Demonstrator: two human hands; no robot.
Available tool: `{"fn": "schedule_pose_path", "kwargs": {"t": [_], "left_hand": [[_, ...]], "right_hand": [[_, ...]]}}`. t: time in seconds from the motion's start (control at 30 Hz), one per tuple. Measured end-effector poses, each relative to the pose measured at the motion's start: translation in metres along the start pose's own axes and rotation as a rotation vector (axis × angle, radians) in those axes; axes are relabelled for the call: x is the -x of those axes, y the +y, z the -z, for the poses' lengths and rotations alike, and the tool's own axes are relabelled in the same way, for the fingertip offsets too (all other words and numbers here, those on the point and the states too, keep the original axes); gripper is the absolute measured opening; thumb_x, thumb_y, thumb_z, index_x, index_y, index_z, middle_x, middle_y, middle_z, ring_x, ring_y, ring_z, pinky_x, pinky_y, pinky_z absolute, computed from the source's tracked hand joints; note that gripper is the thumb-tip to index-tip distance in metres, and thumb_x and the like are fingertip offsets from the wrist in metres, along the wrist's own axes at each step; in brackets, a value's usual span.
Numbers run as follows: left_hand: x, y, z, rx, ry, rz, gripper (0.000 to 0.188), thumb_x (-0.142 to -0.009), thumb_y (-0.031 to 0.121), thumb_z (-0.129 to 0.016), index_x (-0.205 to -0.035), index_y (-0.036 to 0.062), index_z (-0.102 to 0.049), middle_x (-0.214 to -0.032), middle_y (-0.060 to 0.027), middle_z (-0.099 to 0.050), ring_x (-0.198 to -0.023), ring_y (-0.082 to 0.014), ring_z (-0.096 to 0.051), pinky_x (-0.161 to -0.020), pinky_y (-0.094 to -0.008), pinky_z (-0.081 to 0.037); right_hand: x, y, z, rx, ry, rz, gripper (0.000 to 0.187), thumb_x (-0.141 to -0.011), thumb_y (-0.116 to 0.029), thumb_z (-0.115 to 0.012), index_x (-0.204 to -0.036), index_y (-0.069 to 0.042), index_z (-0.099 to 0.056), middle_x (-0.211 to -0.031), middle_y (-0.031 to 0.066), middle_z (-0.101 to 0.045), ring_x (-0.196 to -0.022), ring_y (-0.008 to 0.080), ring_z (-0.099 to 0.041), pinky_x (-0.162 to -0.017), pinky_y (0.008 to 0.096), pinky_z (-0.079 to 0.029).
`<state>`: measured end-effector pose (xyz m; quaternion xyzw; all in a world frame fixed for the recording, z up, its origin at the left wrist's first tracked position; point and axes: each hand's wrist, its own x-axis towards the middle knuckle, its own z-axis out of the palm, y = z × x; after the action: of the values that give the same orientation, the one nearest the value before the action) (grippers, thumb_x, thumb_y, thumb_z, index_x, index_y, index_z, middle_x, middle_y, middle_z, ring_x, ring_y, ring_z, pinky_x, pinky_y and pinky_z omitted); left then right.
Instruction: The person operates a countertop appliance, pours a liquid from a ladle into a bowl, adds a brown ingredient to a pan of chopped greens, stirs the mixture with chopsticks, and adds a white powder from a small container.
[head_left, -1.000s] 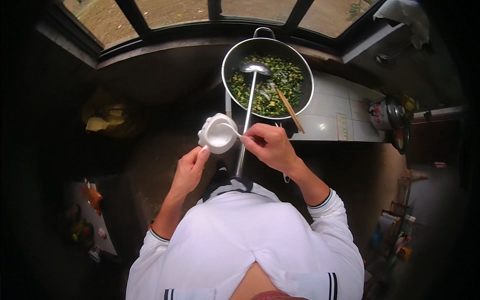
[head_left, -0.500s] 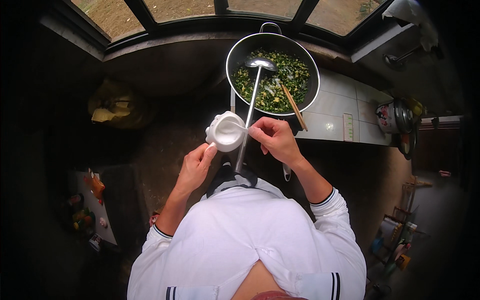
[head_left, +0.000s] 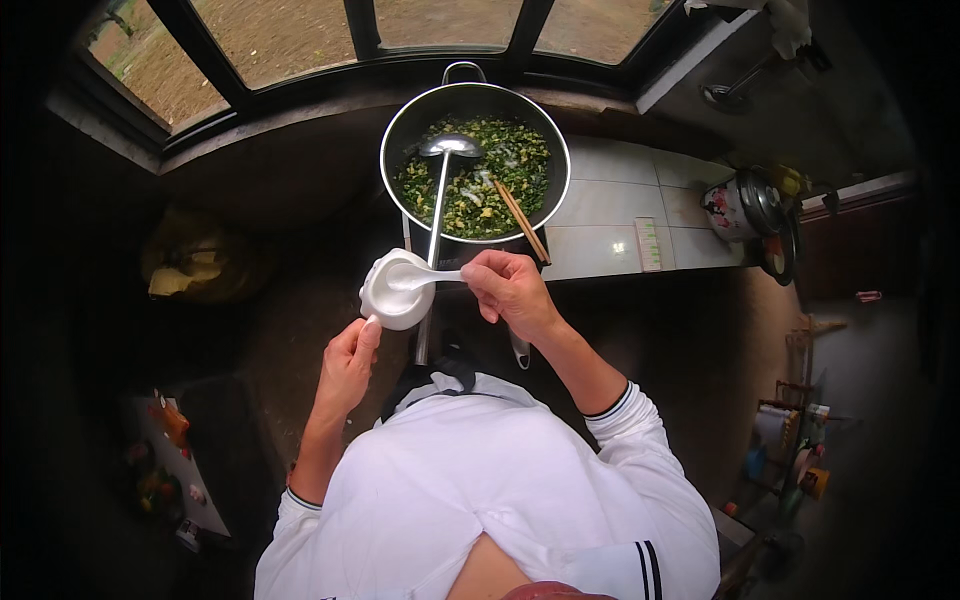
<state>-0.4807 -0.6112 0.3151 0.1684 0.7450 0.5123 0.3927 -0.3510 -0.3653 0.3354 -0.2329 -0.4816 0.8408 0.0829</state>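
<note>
My left hand (head_left: 345,372) is closed on the handle of a small white jar (head_left: 392,316), whose open top shows white contents. Pinched in my right hand (head_left: 512,295) is a white spoon (head_left: 440,277), its bowl dipping into the jar. Just beyond both hands stands a large wok-like pan (head_left: 562,190) with chopped greens and yellow bits (head_left: 520,155); some white patches lie on top. A metal ladle (head_left: 437,200) rests in the pan, its long handle running out over the near rim and passing behind the jar. Wooden chopsticks (head_left: 521,222) lean on the rim at the right.
Right of the pan runs a white tiled counter (head_left: 595,205) with a green-and-white strip (head_left: 649,243) and a floral-patterned cooker (head_left: 738,205). Windows (head_left: 280,40) rise behind. A yellowish bag (head_left: 195,265) sits at the left, and a cluttered rack (head_left: 790,440) stands at the right.
The whole scene has shifted left and slightly down in the picture. My right hand has drawn a little away from the jar, so more of the spoon shows. Both holds are unchanged.
</note>
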Motion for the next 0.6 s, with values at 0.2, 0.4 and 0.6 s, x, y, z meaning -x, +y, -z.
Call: {"fn": "schedule_pose_path", "kwargs": {"t": [0.2,0.4,0.6], "left_hand": [[0.003,0.002,-0.004,0.024,0.001,0.008,0.042,-0.104,0.037,-0.053,-0.076,0.0065,-0.053,-0.063,0.0044,-0.046,-0.057,-0.0042,-0.041,-0.049,-0.0238,-0.034],[0.009,0.002,-0.004,0.036,0.012,0.016,0.041,-0.104,0.038,-0.053,-0.077,0.0070,-0.053,-0.064,0.0044,-0.046,-0.057,-0.0038,-0.042,-0.049,-0.0228,-0.034],[0.014,-0.005,-0.006,0.029,0.044,-0.003,0.041,-0.104,0.038,-0.052,-0.078,0.0075,-0.054,-0.064,0.0046,-0.047,-0.057,-0.0035,-0.042,-0.049,-0.0223,-0.034]], "right_hand": [[0.001,-0.015,0.023,-0.105,0.100,0.076,0.018,-0.096,-0.017,-0.067,-0.083,-0.004,-0.064,-0.066,-0.0016,-0.052,-0.048,0.0039,-0.044,-0.042,0.0202,-0.039],[-0.026,-0.036,0.059,0.299,0.355,0.385,0.018,-0.096,-0.017,-0.066,-0.085,-0.002,-0.067,-0.066,-0.0002,-0.057,-0.049,0.0054,-0.049,-0.043,0.0217,-0.040],[-0.054,-0.022,0.084,0.969,0.435,0.644,0.016,-0.090,-0.014,-0.069,-0.086,0.002,-0.068,-0.073,0.0084,-0.064,-0.061,0.0150,-0.060,-0.057,0.0293,-0.047]]}}
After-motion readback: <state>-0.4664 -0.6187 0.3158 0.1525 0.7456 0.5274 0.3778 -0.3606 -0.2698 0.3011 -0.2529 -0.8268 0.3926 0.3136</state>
